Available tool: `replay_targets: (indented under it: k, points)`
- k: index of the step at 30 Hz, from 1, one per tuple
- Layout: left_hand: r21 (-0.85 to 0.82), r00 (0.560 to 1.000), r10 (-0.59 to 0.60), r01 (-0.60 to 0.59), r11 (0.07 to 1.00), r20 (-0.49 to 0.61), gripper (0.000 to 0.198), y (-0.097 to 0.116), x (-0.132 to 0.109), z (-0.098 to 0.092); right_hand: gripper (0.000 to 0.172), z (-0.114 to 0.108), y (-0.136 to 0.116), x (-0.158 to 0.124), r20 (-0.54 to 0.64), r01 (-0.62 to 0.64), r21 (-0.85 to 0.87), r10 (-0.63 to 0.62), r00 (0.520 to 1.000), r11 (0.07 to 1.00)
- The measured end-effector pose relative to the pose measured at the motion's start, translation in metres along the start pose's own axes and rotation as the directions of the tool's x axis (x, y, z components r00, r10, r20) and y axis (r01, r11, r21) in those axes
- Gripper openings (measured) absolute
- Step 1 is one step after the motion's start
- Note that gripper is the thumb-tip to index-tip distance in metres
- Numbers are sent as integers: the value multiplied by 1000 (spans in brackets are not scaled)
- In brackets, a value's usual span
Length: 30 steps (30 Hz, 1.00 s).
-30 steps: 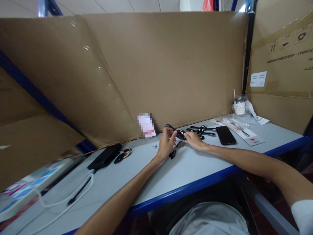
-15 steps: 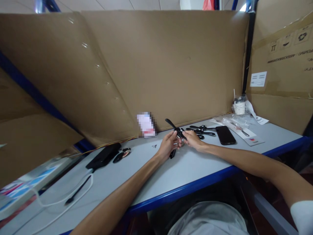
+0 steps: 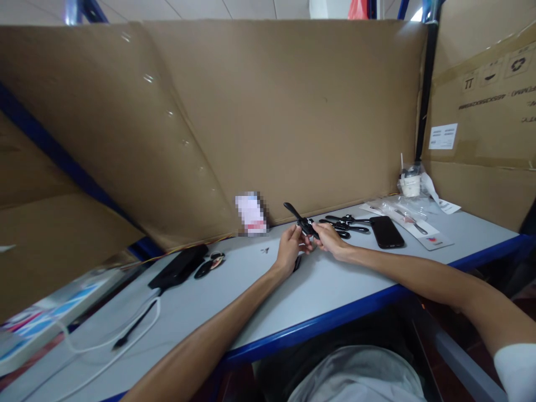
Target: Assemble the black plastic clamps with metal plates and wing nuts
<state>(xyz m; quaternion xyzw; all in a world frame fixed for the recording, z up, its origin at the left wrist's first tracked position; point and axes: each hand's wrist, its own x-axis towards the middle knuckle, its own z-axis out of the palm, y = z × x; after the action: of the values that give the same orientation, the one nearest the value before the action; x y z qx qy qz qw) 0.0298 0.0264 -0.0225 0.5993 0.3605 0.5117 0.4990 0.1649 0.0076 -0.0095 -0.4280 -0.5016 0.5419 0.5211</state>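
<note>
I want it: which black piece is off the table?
The piece held by left hand and right hand, tilted up; the others lie flat near the phone.

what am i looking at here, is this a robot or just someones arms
There is no machine here: it is one picture from a camera worn on a person's head, looking down at their own two bare hands. The left hand and right hand together hold a small black part with a thin arm sticking up. On the grey table lie more black parts, a dark phone, clear bags, a black pouch and a white cable. Cardboard walls it in.
</note>
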Motion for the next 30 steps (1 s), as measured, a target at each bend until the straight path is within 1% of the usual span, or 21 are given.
replay_targets:
  k: [3, 5, 9, 11, 14, 16, 18, 22, 27, 30]
  points:
    - [-4, 997, 28, -28, 1000, -67, 38, -1, 0, 2, 40, 1, -5, -2, 50, -20, 24, 19, 999, 1000]
    - [-9, 995, 33, -34, 999, -93, 36, -1, -1, 3, 39, 1, -8, -4, 87, -19, 43, 15, 996, 999]
    - [-38, 995, 33, -37, 999, -92, 36, 0, -2, 2, 34, 0, -9, -6, 121, -25, 53, 18, 992, 998]
    - [-82, 999, 10, -14, 997, -53, 40, 2, -3, 3, 33, -1, -7, -4, 110, -20, 43, 15, 994, 999]
    - [-113, 990, -82, 95, 989, 111, 52, 5, -6, 5, 33, -4, -2, -2, 83, 4, 30, -7, 997, 1000]
    - [-84, 977, -104, 121, 989, 189, 59, 6, -7, 6, 33, -7, -1, -1, 91, 9, 19, -11, 996, 1000]
    - [-49, 977, -81, 92, 994, 199, 62, 6, -7, 6, 32, -9, -1, -1, 110, 7, 10, -8, 994, 1000]
    - [-2, 981, -46, 47, 999, 188, 62, 4, -5, 1, 31, -8, -2, -4, 127, -10, 10, 8, 992, 1000]
    - [-1, 985, -32, 33, 999, 167, 61, 4, -3, -1, 31, -7, -2, -4, 147, 13, 16, -15, 989, 1000]
    - [4, 989, -4, 3, 1000, 151, 61, 6, -5, 0, 29, -8, -3, -4, 159, 18, 17, -20, 987, 1000]
